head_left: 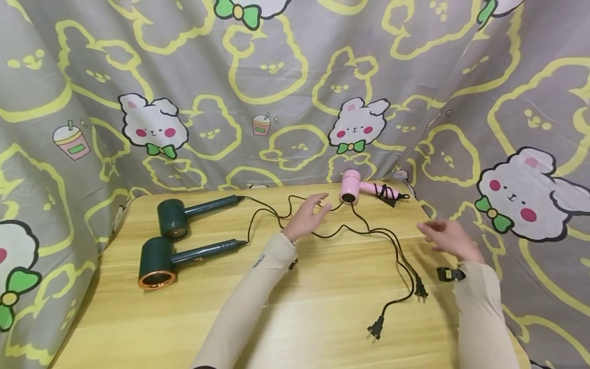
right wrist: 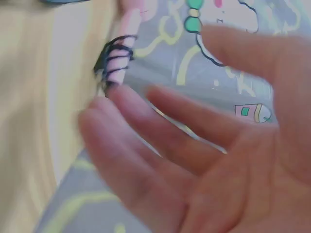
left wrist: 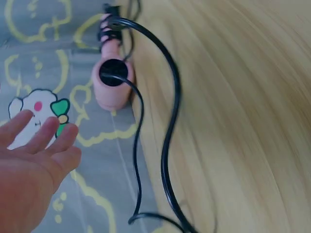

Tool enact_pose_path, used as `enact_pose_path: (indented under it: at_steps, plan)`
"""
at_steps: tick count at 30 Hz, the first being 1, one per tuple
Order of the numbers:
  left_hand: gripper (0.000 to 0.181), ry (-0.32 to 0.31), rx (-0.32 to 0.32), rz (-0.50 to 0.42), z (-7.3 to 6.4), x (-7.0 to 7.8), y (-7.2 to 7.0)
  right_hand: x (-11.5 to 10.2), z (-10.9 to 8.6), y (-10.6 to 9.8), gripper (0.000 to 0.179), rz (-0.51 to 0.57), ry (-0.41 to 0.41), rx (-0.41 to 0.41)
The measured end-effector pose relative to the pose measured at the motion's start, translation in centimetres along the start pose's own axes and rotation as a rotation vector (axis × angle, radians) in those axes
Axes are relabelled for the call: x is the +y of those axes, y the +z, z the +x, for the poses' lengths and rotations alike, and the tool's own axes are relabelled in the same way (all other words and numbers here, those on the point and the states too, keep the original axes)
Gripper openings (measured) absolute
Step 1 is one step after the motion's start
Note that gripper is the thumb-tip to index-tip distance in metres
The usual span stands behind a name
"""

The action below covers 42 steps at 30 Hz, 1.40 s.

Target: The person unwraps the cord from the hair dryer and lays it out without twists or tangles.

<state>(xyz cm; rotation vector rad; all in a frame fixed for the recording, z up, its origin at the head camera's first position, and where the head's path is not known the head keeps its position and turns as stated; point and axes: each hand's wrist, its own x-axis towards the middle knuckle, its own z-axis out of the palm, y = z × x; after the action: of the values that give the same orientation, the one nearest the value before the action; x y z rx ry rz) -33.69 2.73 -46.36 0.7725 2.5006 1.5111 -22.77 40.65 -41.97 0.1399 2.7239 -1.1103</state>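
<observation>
A pink hair dryer [head_left: 350, 185] lies at the back right of the table, its black cord wound round the handle. My left hand [head_left: 306, 217] hovers above the dark cords [head_left: 326, 237], left of the pink dryer, fingers loosely bent and holding nothing. To the right, my right hand [head_left: 452, 240] is raised over the table's right side; in the right wrist view its fingers [right wrist: 141, 109] are spread and hold nothing. Two dark green hair dryers lie at the left, one farther back [head_left: 172, 218] and one with a copper-coloured ring [head_left: 156, 261] nearer me.
The green dryers' cords run rightward across the table [head_left: 322, 307], crossing in the middle. Their two plugs [head_left: 376, 327] lie at the front right. A patterned grey curtain [head_left: 286, 102] surrounds the back and sides, close to the table's edges.
</observation>
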Motion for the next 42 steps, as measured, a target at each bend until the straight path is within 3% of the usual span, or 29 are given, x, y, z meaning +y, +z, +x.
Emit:
enact_pose_path:
  at_steps: [3,6,10,13,17,24,31,38,42]
  plan:
    - [0.057,-0.062,0.036,-0.151,0.5,-0.2,-0.6,-0.7,2.7,-0.3,0.080,0.258,-0.009,0.039]
    - [0.056,-0.117,0.069,-0.259,1.2,-0.3,-0.6,-0.8,5.0,-0.4,0.083,0.560,0.008,0.024]
    - [0.057,-0.180,0.109,-0.384,2.2,-0.1,-0.2,-0.3,7.1,-0.4,0.093,0.910,0.114,-0.030]
    - [0.058,-0.232,0.134,-0.497,3.2,0.0,0.4,0.3,8.4,-0.6,0.094,1.085,0.237,-0.047]
    - [0.056,-0.284,0.189,-0.625,5.0,-0.1,1.2,0.9,10.4,-0.7,0.087,1.242,0.363,-0.029]
    - [0.059,-0.314,0.194,-0.755,6.4,0.5,3.6,1.8,12.1,0.0,0.082,1.306,0.429,0.013]
    - [0.053,-0.314,0.192,-0.736,7.9,0.4,5.6,1.9,13.7,1.2,0.093,1.223,0.412,0.098]
    - [0.042,-0.314,0.163,-0.801,9.6,0.0,7.0,1.9,15.0,1.9,0.103,1.288,0.401,0.254]
    - [0.041,-0.307,0.166,-0.777,10.6,-0.1,7.8,1.9,15.8,2.2,0.105,1.299,0.392,0.291]
